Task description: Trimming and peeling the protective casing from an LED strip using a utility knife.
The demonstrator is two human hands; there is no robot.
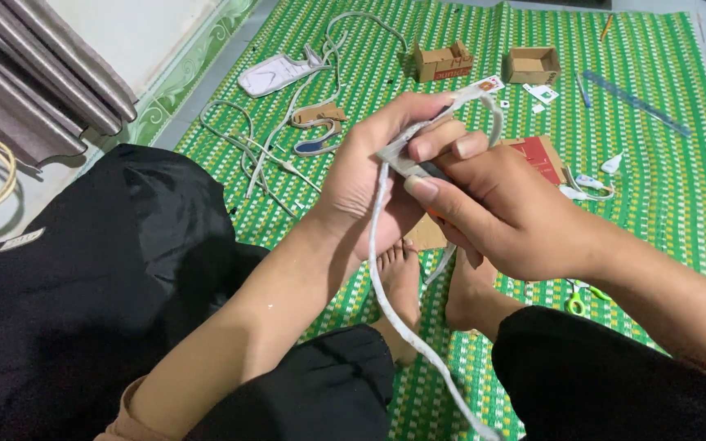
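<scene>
Head view, the only one here, looks down on a person sitting with bare feet (426,286) on a green woven mat (680,204), both hands raised over the middle of it. As far as the picture shows, the work looks partly done: two small brown cardboard boxes (443,61) already stand built near the mat's far edge, one of them an open tray, while cut cardboard pieces (316,114) and white strips (247,155) lie loose toward the far left corner, so more assembly seems to remain. The left hand (369,175) is curled mostly closed, its fingers wrapped round one end of a long white cardboard strip (386,278), which hangs down from the hands and runs toward the near edge of the mat between the knees. The right hand (508,216) is also closed to a pinch, thumb and forefinger pressing the same strip where it bends at the top, with the remaining fingers folded under; something orange shows beneath it, too hidden to identify. A red cardboard piece (542,155) lies just behind the right hand, green-handled scissors (578,302) lie near the right knee, and a clear ruler (635,102) rests toward the far right corner.
</scene>
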